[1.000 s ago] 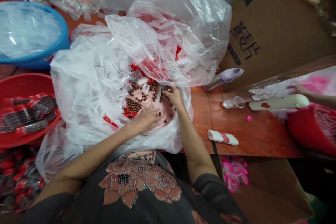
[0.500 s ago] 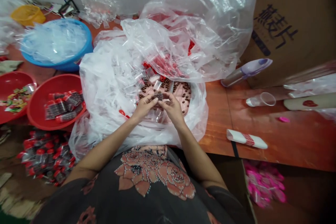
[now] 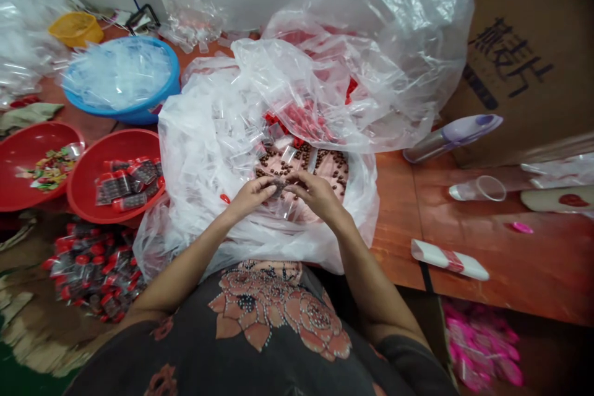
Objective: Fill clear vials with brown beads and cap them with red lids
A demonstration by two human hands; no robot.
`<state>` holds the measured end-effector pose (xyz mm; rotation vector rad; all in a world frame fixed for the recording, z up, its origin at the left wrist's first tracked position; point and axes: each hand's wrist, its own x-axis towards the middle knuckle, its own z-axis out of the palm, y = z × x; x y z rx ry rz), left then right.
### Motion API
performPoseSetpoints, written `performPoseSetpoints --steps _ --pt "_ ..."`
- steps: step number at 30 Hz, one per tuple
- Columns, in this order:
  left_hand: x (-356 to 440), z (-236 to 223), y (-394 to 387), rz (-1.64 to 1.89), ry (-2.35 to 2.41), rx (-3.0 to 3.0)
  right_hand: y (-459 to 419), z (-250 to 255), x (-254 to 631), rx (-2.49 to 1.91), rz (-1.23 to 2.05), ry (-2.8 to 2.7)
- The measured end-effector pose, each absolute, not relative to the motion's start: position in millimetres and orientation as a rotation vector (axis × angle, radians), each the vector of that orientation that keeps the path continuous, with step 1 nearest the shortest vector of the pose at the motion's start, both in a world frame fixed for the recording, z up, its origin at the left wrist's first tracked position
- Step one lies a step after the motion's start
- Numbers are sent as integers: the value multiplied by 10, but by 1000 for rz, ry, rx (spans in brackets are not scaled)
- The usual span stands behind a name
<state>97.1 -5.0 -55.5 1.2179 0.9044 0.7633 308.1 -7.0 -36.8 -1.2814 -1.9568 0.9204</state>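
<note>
- Two bare hands meet at one small container [image 3: 279, 187], held above the pink surface [image 3: 327, 189] in the near middle of the white plastic sheet [image 3: 185, 161].
- Left hand [image 3: 253, 193]: fingers drawn in narrow, thumb and fingertips pinching the container's left end.
- Right hand [image 3: 315, 192]: fingers bent, fingertips closed on the container's right end; the exact contact is partly hidden.
- Container: appears clear with dark contents; fingers cover much of it, and whether a cap is fitted cannot be told.
- Weight, judged: light, well within a fingertip pinch.
- Stiffness, judged: thin plastic wall, springy, liable to dent or crack if squeezed hard at mid-length.
- Surface, judged: smooth and rather slippery; any open end calls for a level hold, as round contents would roll out.
- Best hold, judged: one hand around the lower wall, the other at the end, pressure kept even.
- Surroundings: loose brown beads [image 3: 338, 164] lie on the pink surface, to the right and far side of the hands; red-capped containers [image 3: 132, 182] lie in the red basin [image 3: 83, 195] left of the sheet.
</note>
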Motion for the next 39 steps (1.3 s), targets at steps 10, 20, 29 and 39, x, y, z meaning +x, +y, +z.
performPoseSetpoints --steps 10,20,29,39 --pt "760 -594 -21 796 964 1257 293 -574 3169 -1466 810 -2007" --pt "824 -613 -55 865 863 1043 1169 -838 3003 -2056 404 -1922" --pt "888 -557 -90 874 887 1019 1244 -891 2998 -1957 557 -1911" --pt "828 -529 -159 889 889 963 470 -589 2895 -1442 947 -1576"
